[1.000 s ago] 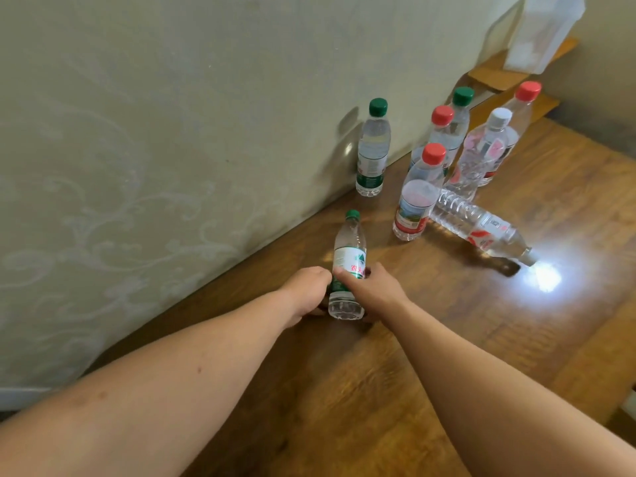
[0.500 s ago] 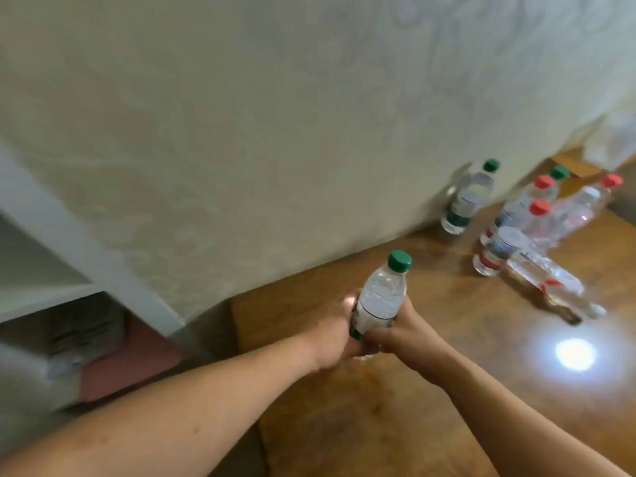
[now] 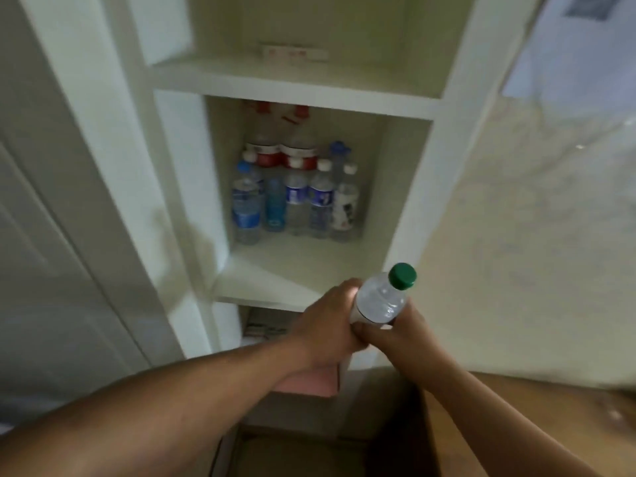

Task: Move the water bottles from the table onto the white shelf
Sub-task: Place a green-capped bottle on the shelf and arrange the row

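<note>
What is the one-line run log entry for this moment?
left hand: grips bottle | right hand: grips bottle | bottle: green cap, not yet on shelf | shelf: other bottles at back

Both bare forearms stretched forward and converged. The left hand and right hand touched each other, fingers curled round the lower half of one bottle, which leaned a little toward the right
</note>
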The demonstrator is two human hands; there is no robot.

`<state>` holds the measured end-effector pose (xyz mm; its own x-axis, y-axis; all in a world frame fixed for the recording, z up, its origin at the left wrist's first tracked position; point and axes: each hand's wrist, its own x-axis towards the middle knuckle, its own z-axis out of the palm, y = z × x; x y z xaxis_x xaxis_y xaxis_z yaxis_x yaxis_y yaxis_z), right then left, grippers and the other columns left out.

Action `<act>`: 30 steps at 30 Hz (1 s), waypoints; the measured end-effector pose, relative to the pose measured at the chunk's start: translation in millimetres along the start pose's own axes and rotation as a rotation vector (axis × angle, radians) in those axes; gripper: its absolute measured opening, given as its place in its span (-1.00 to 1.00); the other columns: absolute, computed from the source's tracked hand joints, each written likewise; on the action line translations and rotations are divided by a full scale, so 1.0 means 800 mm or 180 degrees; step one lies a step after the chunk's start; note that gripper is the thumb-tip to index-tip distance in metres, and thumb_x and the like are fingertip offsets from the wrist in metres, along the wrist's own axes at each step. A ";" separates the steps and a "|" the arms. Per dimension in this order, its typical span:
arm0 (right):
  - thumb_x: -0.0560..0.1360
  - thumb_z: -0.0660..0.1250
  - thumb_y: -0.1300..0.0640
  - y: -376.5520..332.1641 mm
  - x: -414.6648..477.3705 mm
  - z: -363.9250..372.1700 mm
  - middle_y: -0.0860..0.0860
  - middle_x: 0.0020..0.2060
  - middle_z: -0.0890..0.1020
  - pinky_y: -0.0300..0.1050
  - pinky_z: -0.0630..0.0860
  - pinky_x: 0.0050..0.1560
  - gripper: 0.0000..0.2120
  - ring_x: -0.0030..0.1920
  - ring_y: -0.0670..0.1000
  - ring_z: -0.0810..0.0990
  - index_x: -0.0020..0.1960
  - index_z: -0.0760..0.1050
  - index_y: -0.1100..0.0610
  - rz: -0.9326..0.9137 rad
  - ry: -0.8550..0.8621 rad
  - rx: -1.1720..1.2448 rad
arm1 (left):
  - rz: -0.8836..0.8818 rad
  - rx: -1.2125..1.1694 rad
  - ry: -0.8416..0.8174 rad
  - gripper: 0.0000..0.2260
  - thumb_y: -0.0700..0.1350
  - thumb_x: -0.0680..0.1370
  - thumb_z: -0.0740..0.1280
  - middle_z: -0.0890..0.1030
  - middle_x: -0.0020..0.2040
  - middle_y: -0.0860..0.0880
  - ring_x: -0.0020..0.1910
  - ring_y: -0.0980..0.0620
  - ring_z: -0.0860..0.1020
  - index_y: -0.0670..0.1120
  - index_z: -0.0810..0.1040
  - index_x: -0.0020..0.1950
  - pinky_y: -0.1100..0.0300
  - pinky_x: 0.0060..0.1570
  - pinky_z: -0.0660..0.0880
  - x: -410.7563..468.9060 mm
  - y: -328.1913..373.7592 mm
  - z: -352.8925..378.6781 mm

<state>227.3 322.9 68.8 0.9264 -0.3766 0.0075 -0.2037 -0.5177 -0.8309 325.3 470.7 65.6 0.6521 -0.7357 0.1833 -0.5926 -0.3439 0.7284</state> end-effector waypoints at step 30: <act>0.48 0.61 -0.09 -0.087 0.354 0.224 -0.12 0.09 0.59 -0.10 0.52 0.10 -0.45 0.09 -0.03 0.62 0.27 0.33 -0.07 0.0106 0.0091 0.0339 | -0.1408 -0.0338 0.1494 -0.89 0.10 0.69 0.33 0.62 -0.02 0.11 -0.07 0.07 0.61 0.11 0.46 0.13 0.16 -0.13 0.48 0.139 -0.294 -0.094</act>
<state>560.8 389.4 28.9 0.9099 -0.4147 -0.0065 -0.1981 -0.4207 -0.8853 572.7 513.9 -36.0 0.9751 -0.1968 0.1026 -0.1869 -0.4785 0.8580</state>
